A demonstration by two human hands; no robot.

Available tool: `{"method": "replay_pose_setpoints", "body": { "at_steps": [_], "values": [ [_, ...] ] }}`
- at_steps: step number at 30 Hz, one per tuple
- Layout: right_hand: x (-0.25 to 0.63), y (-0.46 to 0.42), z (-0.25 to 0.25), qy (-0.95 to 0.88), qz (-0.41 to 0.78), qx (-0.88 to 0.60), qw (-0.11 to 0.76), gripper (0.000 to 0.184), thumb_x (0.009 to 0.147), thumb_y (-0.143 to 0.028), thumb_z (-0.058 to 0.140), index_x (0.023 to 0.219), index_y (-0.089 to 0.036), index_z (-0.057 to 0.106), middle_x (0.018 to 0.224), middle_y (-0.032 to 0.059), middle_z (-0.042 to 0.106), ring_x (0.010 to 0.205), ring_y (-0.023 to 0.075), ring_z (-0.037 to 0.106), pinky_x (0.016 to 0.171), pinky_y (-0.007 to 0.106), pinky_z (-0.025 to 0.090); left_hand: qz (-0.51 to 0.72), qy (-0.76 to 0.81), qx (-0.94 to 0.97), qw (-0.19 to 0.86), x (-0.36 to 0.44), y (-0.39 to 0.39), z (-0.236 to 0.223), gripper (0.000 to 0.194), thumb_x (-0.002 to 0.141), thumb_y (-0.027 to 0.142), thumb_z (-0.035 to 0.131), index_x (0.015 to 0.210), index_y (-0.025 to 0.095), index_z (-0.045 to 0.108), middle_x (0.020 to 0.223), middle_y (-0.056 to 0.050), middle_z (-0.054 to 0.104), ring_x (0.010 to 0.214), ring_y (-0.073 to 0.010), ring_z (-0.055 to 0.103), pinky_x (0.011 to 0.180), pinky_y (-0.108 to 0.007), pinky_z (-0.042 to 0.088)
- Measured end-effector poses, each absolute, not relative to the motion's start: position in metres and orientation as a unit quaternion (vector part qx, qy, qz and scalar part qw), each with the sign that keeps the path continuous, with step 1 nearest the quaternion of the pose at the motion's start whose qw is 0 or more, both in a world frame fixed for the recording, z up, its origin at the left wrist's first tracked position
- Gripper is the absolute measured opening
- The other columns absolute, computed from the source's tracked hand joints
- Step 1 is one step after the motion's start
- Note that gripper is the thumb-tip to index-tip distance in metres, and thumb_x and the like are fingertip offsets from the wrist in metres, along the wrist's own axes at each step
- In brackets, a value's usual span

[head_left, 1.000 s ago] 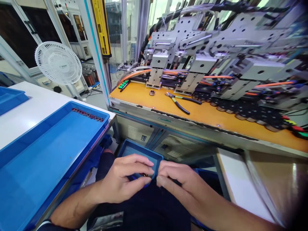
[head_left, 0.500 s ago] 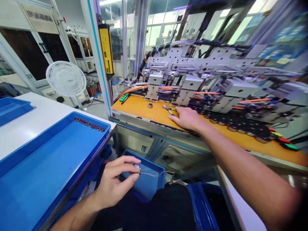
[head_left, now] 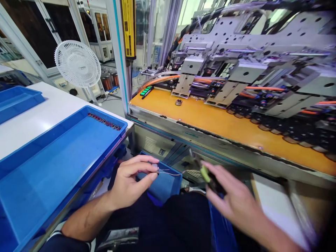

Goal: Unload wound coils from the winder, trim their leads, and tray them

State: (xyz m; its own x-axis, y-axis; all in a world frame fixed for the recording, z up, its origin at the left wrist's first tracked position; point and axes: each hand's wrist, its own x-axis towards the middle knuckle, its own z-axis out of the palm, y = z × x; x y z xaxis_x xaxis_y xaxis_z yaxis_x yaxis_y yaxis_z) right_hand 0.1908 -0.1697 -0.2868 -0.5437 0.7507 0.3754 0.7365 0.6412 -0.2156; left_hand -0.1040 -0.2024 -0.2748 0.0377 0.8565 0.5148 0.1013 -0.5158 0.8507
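Note:
Between thumb and fingers, my left hand point(head_left: 135, 180) pinches a small metal part with wire ends point(head_left: 155, 169), probably a little wound coil. Its thin wires point(head_left: 170, 173) stick out to the right. My right hand point(head_left: 228, 189) is wrapped round a pair of cutting pliers point(head_left: 206, 174) with black and yellow-green handles, blurred by motion. The pliers' jaws point up and left, apart from the wires. Beneath my left hand a small blue tray point(head_left: 170, 187) is partly hidden.
A long blue tray point(head_left: 60, 154) on the white table holds a row of small coils point(head_left: 103, 121). On the orange bench point(head_left: 204, 117) stand a single round coil point(head_left: 179, 102), a black pen point(head_left: 147, 92) and several black-topped round parts point(head_left: 291, 134) below the machine. A white fan point(head_left: 78, 63) stands behind.
My right hand left my left hand, reached to the bench, took the pliers and brought them back toward my lap. My left hand kept its pinch on the part; its wires came into view.

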Motion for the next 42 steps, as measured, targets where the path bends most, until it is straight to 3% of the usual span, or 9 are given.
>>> {"method": "replay_pose_setpoints", "body": {
  "at_steps": [1, 5, 8, 11, 15, 24, 32, 39, 42],
  "values": [
    [0.184, -0.19, -0.297, -0.873, 0.09, -0.418, 0.233, 0.053, 0.089, -0.022, 0.049, 0.14, -0.024, 0.036, 0.118, 0.014, 0.061, 0.105, 0.0283, 0.064, 0.084, 0.04, 0.057, 0.583, 0.369, 0.647, 0.325, -0.103, -0.202, -0.275, 0.018, 0.079, 0.006, 0.068, 0.093, 0.016, 0.073, 0.103, -0.012, 0.073, 0.093, -0.0197, 0.07, 0.08, -0.032, 0.058],
    [0.156, -0.251, -0.319, -0.766, 0.403, -0.416, 0.28, 0.06, 0.092, -0.015, 0.049, 0.145, -0.035, 0.03, 0.109, 0.006, 0.066, 0.09, 0.0178, 0.07, 0.087, 0.034, 0.057, 0.574, 0.362, 0.656, 0.332, -0.099, -0.2, -0.274, 0.017, 0.079, 0.006, 0.068, 0.093, 0.015, 0.073, 0.103, -0.012, 0.073, 0.092, -0.0192, 0.07, 0.079, -0.031, 0.058],
    [0.144, -0.266, -0.323, -0.704, 0.512, -0.381, 0.31, 0.064, 0.09, -0.013, 0.049, 0.147, -0.036, 0.031, 0.123, 0.0089, 0.062, 0.106, 0.0213, 0.066, 0.097, 0.041, 0.052, 0.567, 0.362, 0.663, 0.33, -0.096, -0.201, -0.274, 0.018, 0.079, 0.005, 0.068, 0.093, 0.015, 0.073, 0.104, -0.012, 0.073, 0.092, -0.0187, 0.07, 0.08, -0.031, 0.058],
    [0.141, -0.264, -0.323, -0.698, 0.53, -0.367, 0.311, 0.065, 0.088, -0.014, 0.054, 0.146, -0.035, 0.035, 0.129, 0.0108, 0.059, 0.117, 0.0253, 0.061, 0.103, 0.047, 0.046, 0.561, 0.362, 0.668, 0.329, -0.095, -0.203, -0.274, 0.018, 0.079, 0.005, 0.068, 0.093, 0.015, 0.072, 0.104, -0.012, 0.073, 0.092, -0.0185, 0.07, 0.08, -0.031, 0.057],
    [0.136, -0.257, -0.32, -0.706, 0.525, -0.349, 0.323, 0.069, 0.087, -0.013, 0.055, 0.148, -0.036, 0.033, 0.125, 0.0101, 0.061, 0.117, 0.0255, 0.06, 0.104, 0.05, 0.044, 0.559, 0.362, 0.67, 0.327, -0.096, -0.206, -0.274, 0.019, 0.079, 0.005, 0.068, 0.094, 0.015, 0.072, 0.106, -0.012, 0.072, 0.093, -0.0187, 0.07, 0.081, -0.031, 0.058],
    [0.121, -0.253, -0.309, -0.663, 0.547, -0.332, 0.387, 0.064, 0.086, -0.007, 0.054, 0.141, -0.037, 0.045, 0.106, 0.0069, 0.066, 0.086, 0.0165, 0.068, 0.081, 0.031, 0.059, 0.561, 0.361, 0.669, 0.327, -0.097, -0.208, -0.274, 0.019, 0.079, 0.005, 0.068, 0.094, 0.016, 0.072, 0.104, -0.012, 0.073, 0.092, -0.019, 0.07, 0.081, -0.032, 0.058],
    [0.118, -0.255, -0.312, -0.672, 0.503, -0.362, 0.405, 0.055, 0.088, -0.014, 0.057, 0.138, -0.036, 0.051, 0.09, 0.0044, 0.068, 0.065, 0.013, 0.065, 0.066, 0.025, 0.058, 0.554, 0.364, 0.677, 0.321, -0.094, -0.208, -0.275, 0.017, 0.079, 0.007, 0.068, 0.093, 0.015, 0.073, 0.103, -0.012, 0.073, 0.09, -0.0191, 0.07, 0.081, -0.032, 0.059],
    [0.122, -0.252, -0.313, -0.635, 0.52, -0.407, 0.401, 0.043, 0.089, -0.025, 0.061, 0.132, -0.027, 0.059, 0.082, 0.0055, 0.067, 0.07, 0.0162, 0.064, 0.068, 0.028, 0.058, 0.549, 0.344, 0.691, 0.322, -0.098, -0.207, -0.28, 0.016, 0.08, 0.007, 0.068, 0.093, 0.016, 0.07, 0.105, -0.012, 0.07, 0.094, -0.0199, 0.069, 0.082, -0.034, 0.058],
    [0.129, -0.252, -0.312, -0.624, 0.534, -0.416, 0.39, 0.045, 0.089, -0.03, 0.061, 0.133, -0.027, 0.057, 0.088, 0.0078, 0.069, 0.074, 0.0175, 0.066, 0.066, 0.027, 0.058, 0.556, 0.303, 0.708, 0.314, -0.102, -0.206, -0.285, 0.019, 0.079, 0.006, 0.07, 0.094, 0.017, 0.063, 0.112, -0.012, 0.063, 0.091, -0.0184, 0.069, 0.081, -0.034, 0.06]
  ]
}}
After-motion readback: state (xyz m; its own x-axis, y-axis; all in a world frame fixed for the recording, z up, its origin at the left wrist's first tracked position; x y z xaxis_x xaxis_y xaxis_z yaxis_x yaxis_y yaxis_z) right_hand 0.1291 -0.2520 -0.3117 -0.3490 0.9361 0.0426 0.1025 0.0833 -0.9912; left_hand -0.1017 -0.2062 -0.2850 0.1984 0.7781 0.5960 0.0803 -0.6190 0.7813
